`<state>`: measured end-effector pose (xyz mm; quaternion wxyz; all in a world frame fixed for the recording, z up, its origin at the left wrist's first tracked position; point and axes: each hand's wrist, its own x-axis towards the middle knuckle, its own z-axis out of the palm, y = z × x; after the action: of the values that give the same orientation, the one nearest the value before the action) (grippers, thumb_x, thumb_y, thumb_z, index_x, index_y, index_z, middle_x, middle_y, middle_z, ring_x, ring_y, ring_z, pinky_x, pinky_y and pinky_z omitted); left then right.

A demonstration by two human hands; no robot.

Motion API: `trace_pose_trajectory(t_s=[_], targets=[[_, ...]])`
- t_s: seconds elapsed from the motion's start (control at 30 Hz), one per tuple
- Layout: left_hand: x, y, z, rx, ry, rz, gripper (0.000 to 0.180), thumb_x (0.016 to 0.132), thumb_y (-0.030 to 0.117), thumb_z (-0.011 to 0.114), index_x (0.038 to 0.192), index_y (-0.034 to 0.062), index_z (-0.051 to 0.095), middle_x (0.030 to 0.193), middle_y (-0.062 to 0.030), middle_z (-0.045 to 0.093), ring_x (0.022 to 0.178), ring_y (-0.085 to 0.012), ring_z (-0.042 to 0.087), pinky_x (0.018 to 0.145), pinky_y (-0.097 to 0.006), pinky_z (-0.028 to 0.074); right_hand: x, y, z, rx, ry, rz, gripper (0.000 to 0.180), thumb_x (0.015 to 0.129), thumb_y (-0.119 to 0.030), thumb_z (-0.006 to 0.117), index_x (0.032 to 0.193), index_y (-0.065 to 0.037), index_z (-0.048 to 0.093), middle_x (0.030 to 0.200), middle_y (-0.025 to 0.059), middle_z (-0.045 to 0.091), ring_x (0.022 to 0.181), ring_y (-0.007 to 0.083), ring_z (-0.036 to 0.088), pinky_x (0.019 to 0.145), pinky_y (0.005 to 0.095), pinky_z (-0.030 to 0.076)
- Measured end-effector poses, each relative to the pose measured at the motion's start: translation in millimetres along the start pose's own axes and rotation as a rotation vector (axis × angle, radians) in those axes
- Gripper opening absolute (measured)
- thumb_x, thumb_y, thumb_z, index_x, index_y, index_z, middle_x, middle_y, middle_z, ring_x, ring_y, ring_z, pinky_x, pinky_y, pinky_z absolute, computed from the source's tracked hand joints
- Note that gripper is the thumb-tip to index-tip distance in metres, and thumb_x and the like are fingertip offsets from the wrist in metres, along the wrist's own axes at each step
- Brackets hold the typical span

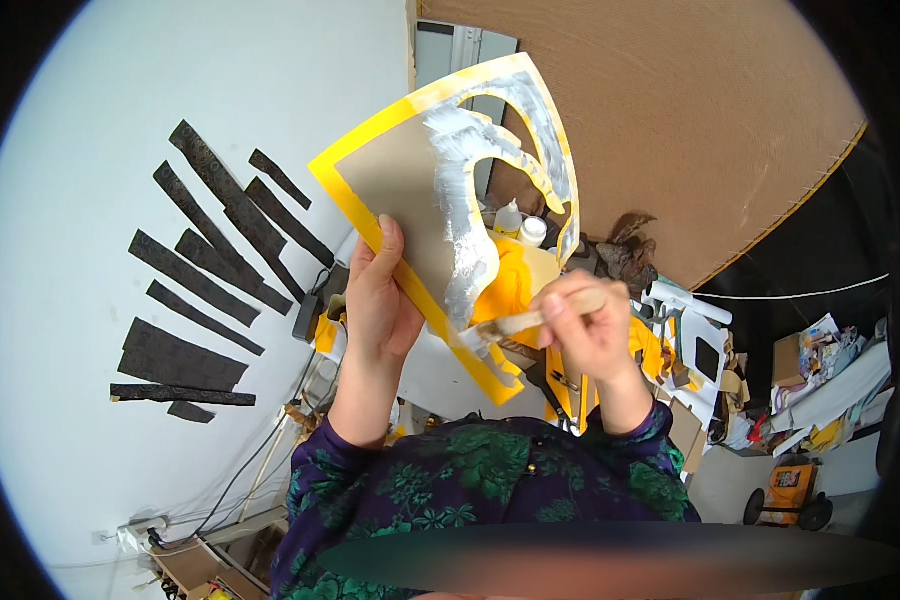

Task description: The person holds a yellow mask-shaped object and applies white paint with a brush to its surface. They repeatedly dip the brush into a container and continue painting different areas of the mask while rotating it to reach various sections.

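Behind cardboard cutout [410, 190] pinched by left hand [378, 300]: glue bottles [520, 222]; right hand [588, 335] grips brush [515, 322], probably.

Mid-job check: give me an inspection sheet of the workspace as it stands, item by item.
Surface: white table at the left, bearing dark strips laid out in rows.
Job's things: cardboard cut-out with yellow edging and white paint streaks, held up; brush with its tip at the cut-out's lower edge.
Clutter: two small white bottles, yellow and white scraps, paper pile at the right.
Grippers: left hand grips the cut-out's left edge, thumb on its face; right hand closed around the brush.
Cables: dark cables run to a white power strip at lower left.
Surroundings: large brown board behind; small wheeled orange machine on the floor.
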<state>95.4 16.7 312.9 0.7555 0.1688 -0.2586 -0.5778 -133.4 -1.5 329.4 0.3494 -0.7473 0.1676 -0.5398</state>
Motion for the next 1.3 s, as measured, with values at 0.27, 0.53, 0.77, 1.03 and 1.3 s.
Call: trace_pose_trajectory(t_s=[0.27,0.53,0.77,1.03,1.3], targets=[[-3,4,3,0.062,0.031,0.025,0.032,0.106,0.025,0.045,0.131,0.0055,0.050,0.125,-0.0061,0.060,0.114,-0.0179,0.060,0.098,-0.035,0.050,-11,-11,-14,0.102,0.186,-0.159,0.021,0.096,-0.009,0.059,0.083,0.006,0.069,0.069,0.0124,0.066,0.046,0.0108,0.057,0.043,0.0227,0.044],[2,11,7,0.029,0.002,0.070,0.034,0.105,0.021,0.048,0.136,0.0071,0.046,0.127,-0.0047,0.059,0.118,-0.0176,0.058,0.102,-0.035,0.048,-37,7,-20,0.324,0.319,0.050,0.028,0.100,-0.018,0.057,0.090,0.006,0.066,0.076,0.0133,0.067,0.049,0.0098,0.058,0.044,0.0200,0.044],[5,9,18,0.030,-0.040,0.021,0.035,0.105,0.021,0.047,0.137,0.0064,0.045,0.128,-0.0055,0.057,0.118,-0.0178,0.057,0.102,-0.036,0.049,-1,17,-10,0.031,0.018,-0.016,0.027,0.101,-0.011,0.053,0.083,0.003,0.068,0.075,0.0084,0.067,0.048,0.0065,0.057,0.044,0.0185,0.042],[6,9,17,0.021,-0.013,0.016,0.035,0.105,0.021,0.046,0.137,0.0057,0.045,0.128,-0.0062,0.058,0.119,-0.0190,0.057,0.102,-0.038,0.049,-5,16,-16,0.072,0.118,0.011,0.023,0.099,-0.008,0.055,0.080,0.000,0.065,0.075,0.0085,0.068,0.048,0.0065,0.057,0.042,0.0193,0.042],[4,7,19,0.036,-0.015,0.022,0.034,0.105,0.020,0.047,0.136,0.0061,0.046,0.127,-0.0065,0.058,0.118,-0.0189,0.058,0.102,-0.037,0.050,-9,8,-9,0.024,0.071,-0.022,0.024,0.099,-0.009,0.055,0.082,0.004,0.066,0.069,0.0090,0.066,0.049,0.0075,0.059,0.043,0.0199,0.043]])
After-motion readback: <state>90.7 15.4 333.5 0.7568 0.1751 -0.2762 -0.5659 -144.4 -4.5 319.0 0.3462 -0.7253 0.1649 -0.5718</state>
